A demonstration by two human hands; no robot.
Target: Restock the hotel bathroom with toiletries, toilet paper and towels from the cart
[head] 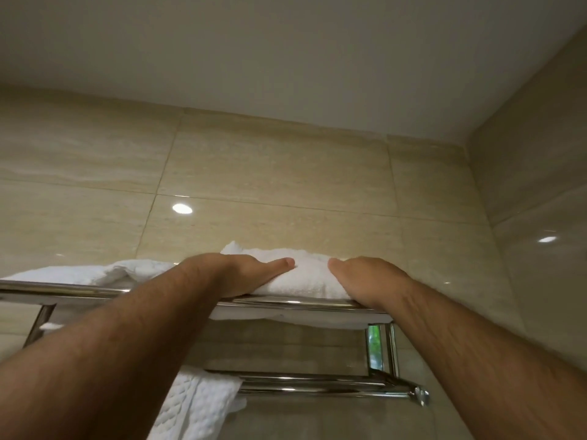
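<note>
The towel step is in hand. A folded white towel [309, 276] lies on top of the chrome rack [301, 302], towards its right end, and both hands rest on it: the left hand [251, 274] on its left side, the right hand [365, 277] on its right. Both thumbs lie straight; the other fingers are hidden behind the hands, so I cannot tell whether they curl. A second towel [95, 270] lies at the rack's left end, and a waffle-weave towel [197, 404] hangs from its lower bar. Next, probably, square the towel, let go, then return to the cart
</note>
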